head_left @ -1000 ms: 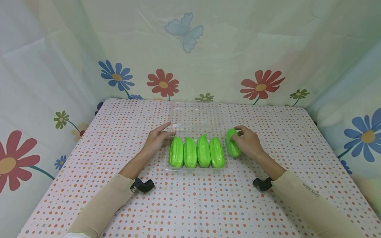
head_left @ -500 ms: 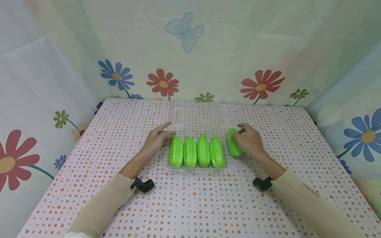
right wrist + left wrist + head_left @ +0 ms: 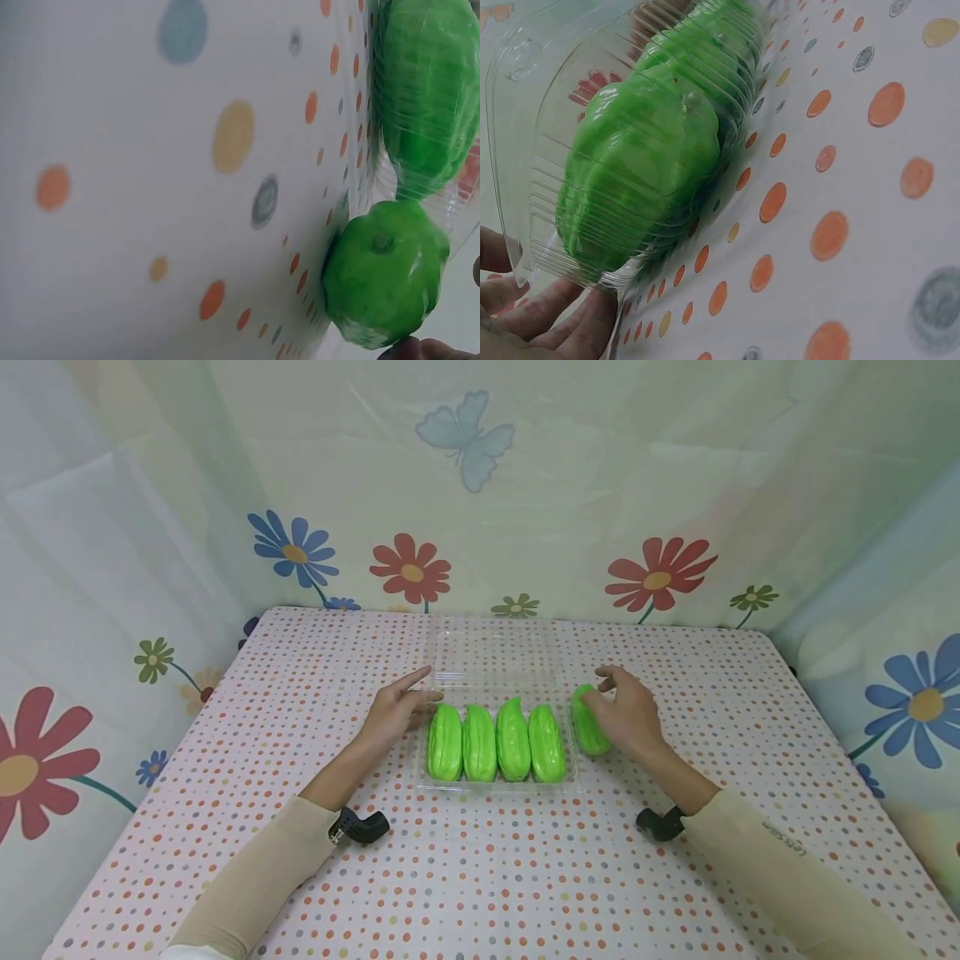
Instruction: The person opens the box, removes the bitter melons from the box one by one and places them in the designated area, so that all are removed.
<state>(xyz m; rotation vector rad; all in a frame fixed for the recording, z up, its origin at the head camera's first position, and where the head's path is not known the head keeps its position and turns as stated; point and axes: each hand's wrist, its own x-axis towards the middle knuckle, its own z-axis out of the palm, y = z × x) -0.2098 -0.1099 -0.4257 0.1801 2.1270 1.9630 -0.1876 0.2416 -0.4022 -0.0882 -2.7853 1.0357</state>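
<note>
A clear plastic clamshell box [image 3: 498,787] lies with its lid [image 3: 495,652] folded back. Several bright green, ridged bitter melons [image 3: 480,747] sit side by side in it. My left hand [image 3: 392,710] is at the box's left end, its fingers [image 3: 544,311] against the clear wall in the left wrist view. Another bitter melon [image 3: 592,739] lies on the table just right of the box. My right hand [image 3: 633,714] is beside it with thumb and forefinger apart, the thumb overlapping the melon. In the right wrist view, fingertips [image 3: 424,351] are right at this melon's edge [image 3: 386,277].
A polka-dot cloth covers the table [image 3: 480,893]. Behind the table hangs a floral curtain [image 3: 540,527], with more curtain on both sides. Black devices [image 3: 360,828] are strapped at both wrists.
My right hand's forefinger has lifted away from the loose melon and its grip has loosened. The melon shifted slightly right, then stayed. My left hand has not moved.
</note>
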